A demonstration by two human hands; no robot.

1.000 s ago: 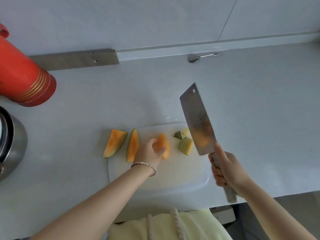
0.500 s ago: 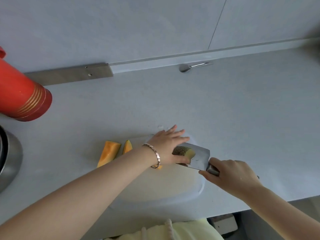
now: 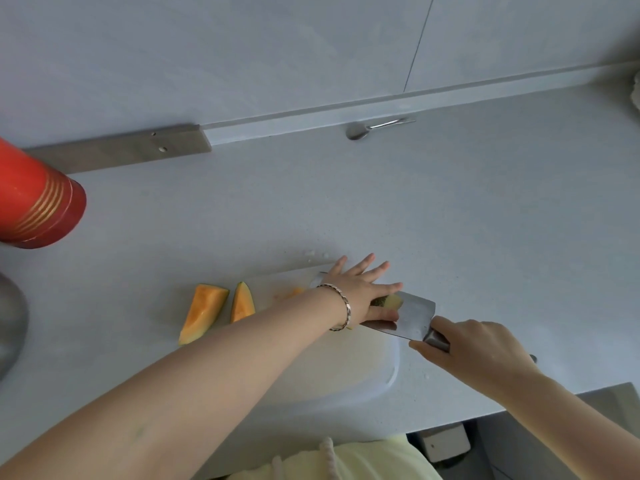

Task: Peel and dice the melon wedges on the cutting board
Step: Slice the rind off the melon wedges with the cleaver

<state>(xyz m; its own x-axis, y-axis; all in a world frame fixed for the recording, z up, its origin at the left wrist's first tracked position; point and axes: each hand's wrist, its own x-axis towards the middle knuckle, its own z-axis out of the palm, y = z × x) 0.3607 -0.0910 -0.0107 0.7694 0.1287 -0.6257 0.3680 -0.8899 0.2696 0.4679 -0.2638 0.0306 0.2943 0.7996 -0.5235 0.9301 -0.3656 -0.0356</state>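
A white cutting board (image 3: 363,368) lies at the counter's front edge. One orange melon wedge (image 3: 202,313) rests just off its left end, and a second wedge (image 3: 242,304) stands beside it at the board's left edge. A small orange piece (image 3: 294,292) shows behind my left forearm. My right hand (image 3: 474,348) grips the handle of a cleaver (image 3: 415,317), whose blade lies nearly flat over the board. My left hand (image 3: 360,289) is spread over the blade, fingers apart. Between its thumb and fingers, a green-skinned rind piece (image 3: 386,301) sits on the blade.
A red thermos (image 3: 34,202) stands at the far left with a metal pot (image 3: 10,320) in front of it. A spoon (image 3: 374,128) lies against the back wall, beside a metal strip (image 3: 121,150). The counter edge drops off at the lower right.
The cleaver came down from upright to nearly flat on the board. My left hand let go of the peeled melon piece and moved right, spreading over the blade and rind pieces.
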